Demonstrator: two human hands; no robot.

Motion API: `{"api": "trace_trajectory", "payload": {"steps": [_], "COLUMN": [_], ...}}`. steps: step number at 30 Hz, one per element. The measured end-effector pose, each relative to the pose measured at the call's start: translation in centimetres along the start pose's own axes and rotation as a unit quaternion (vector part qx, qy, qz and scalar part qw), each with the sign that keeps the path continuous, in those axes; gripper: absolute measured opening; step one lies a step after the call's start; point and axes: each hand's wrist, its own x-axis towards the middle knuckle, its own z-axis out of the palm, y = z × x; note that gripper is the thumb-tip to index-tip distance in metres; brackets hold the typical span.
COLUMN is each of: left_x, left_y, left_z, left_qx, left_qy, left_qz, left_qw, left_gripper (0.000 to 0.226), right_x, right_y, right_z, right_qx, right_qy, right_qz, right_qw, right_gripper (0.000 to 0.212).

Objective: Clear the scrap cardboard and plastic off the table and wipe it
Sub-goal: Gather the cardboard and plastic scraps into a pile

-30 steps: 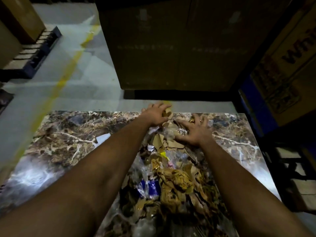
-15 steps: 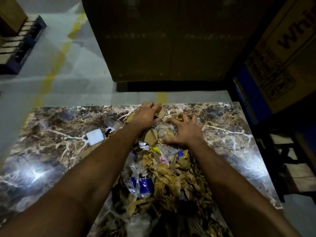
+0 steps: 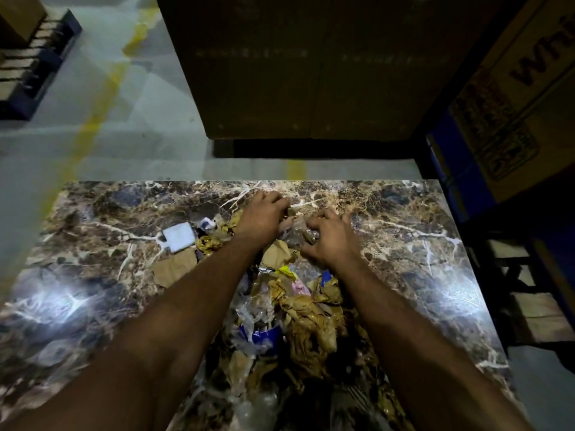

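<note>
We see both hands at the far end of a scrap pile (image 3: 298, 309) that runs down the middle of the marble table (image 3: 404, 237). The left hand (image 3: 259, 217), at 12 o'clock of the pile, has fingers curled round a cardboard bit (image 3: 292, 212). The right hand (image 3: 331, 241), at 1 o'clock, claws into clear plastic (image 3: 295, 231). A white card (image 3: 179, 237) and a flat cardboard piece (image 3: 175, 270) lie at 10 o'clock. Large cartons (image 3: 295, 66) stand beyond; their contents are hidden.
</note>
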Motion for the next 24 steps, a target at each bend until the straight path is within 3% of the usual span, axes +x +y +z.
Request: {"api": "trace_trajectory", "payload": {"steps": [4,11,17,24], "left_x": [-0.6,-1.3,-9.6,-22.9], "left_y": [-0.2,-1.5,1.4,4.7], "left_z": [-0.4,-4.4,-9.5,-6.3], "left_qx": [-0.035,-0.142,-0.237,-0.316], "left_qy": [0.016,0.099,0.184,0.179], "left_qz": [-0.005,-0.013,-0.005,-0.087], "left_qw": [0.999,0.985,0.954,0.928], "left_gripper": [0.021,0.016,0.015,0.029], "right_x": [-0.3,-1.0,-8.1,-18.2], "right_y": [0.2,0.9,-1.6,-3.9], "right_z": [-0.1,-5.1,-7.9,-1.9], "right_qx": [0.042,0.143,0.125,0.020], "right_qy": [0.018,0.076,0.136,0.090], "right_qz": [-0.027,-0.129,-0.266,-0.260], "right_qw": [0.999,0.978,0.946,0.961], "right_gripper": [0.056,0.053,0.036,0.079]}}
